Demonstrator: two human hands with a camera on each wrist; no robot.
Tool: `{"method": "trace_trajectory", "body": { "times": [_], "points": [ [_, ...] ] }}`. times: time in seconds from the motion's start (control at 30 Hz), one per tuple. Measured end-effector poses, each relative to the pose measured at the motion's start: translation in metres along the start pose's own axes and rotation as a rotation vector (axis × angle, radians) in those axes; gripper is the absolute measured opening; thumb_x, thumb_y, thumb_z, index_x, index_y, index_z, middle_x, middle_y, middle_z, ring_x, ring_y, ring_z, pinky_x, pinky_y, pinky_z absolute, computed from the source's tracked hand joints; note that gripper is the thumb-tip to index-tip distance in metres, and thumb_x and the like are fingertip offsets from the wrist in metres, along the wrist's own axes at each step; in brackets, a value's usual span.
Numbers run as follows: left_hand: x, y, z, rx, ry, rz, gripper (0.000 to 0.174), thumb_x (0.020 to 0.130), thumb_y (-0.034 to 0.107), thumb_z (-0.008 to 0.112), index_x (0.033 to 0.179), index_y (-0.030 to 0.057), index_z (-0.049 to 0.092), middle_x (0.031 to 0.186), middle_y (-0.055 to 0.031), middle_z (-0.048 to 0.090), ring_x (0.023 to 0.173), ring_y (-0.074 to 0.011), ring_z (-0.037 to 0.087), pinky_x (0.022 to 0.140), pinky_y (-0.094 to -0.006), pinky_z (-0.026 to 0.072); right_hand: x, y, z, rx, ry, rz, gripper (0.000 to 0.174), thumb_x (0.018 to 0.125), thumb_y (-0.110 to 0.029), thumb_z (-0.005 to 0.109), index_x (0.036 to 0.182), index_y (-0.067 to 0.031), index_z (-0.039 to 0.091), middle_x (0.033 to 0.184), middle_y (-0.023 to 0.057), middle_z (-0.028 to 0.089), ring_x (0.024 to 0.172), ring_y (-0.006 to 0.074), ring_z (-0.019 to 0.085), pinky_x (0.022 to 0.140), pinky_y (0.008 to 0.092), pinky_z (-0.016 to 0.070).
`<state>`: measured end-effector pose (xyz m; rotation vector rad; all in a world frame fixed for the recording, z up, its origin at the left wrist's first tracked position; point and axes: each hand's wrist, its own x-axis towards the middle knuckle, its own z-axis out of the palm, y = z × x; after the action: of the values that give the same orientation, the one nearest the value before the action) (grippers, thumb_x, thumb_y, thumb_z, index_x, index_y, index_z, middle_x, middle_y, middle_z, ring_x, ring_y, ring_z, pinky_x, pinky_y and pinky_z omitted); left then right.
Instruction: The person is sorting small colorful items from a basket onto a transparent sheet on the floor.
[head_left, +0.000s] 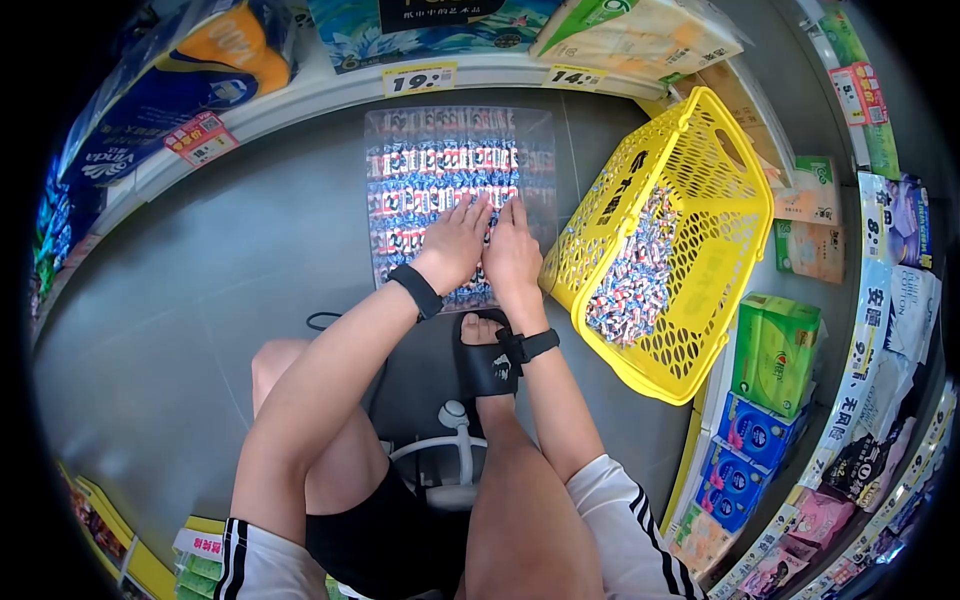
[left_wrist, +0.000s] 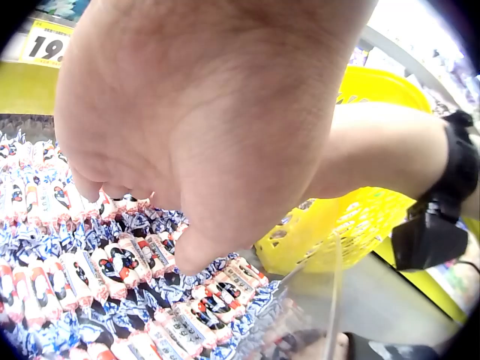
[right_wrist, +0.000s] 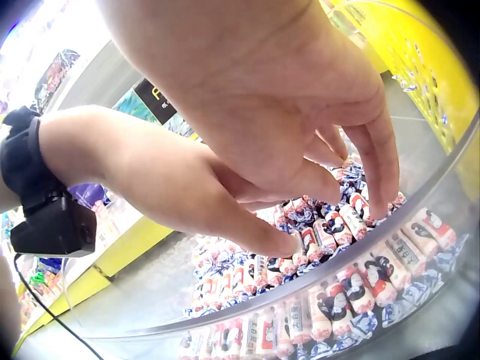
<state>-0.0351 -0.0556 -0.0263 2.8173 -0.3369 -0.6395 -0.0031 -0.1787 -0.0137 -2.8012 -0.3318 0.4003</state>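
In the head view a clear box (head_left: 545, 150) on the floor holds rows of wrapped candies (head_left: 405, 200), blue, white and red. The left hand (head_left: 453, 245) lies over the rows, its fingers extended onto the candies. Beside it the right hand (head_left: 511, 255) reaches over the same rows near the box's right part. In the left wrist view the left hand (left_wrist: 202, 127) is above the candies (left_wrist: 112, 262), fingertips partly hidden. The right wrist view shows the right hand (right_wrist: 300, 112) with spread fingers touching candies (right_wrist: 337, 225), the left hand (right_wrist: 195, 195) alongside.
A yellow basket (head_left: 700, 350) with loose wrapped candies (head_left: 635, 275) stands tilted right of the box. Shelves with tissue packs (head_left: 775, 355) line the right side, and a shelf edge with price tags (head_left: 420, 79) runs behind. A sandalled foot (head_left: 485, 360) is just below the box.
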Motion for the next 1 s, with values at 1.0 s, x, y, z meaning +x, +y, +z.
{"method": "trace_trajectory", "body": {
  "times": [1.0],
  "points": [
    [-0.011, 0.015, -0.027, 0.120, -0.192, -0.213, 0.076, 0.101, 0.016, 0.054, 0.160, -0.0170, 0.019, 0.170, -0.0355, 0.016, 0.159, -0.0468, 0.023, 0.127, -0.0489, 0.0285, -0.009, -0.006, -0.002, -0.123, -0.053, -0.042, 0.064, 0.092, -0.008, 0.065, 0.154, -0.0233, 0.053, 0.167, 0.0130, 0.038, 0.119, 0.0455, 0.065, 0.089, 0.0510, 0.0620]
  ]
}}
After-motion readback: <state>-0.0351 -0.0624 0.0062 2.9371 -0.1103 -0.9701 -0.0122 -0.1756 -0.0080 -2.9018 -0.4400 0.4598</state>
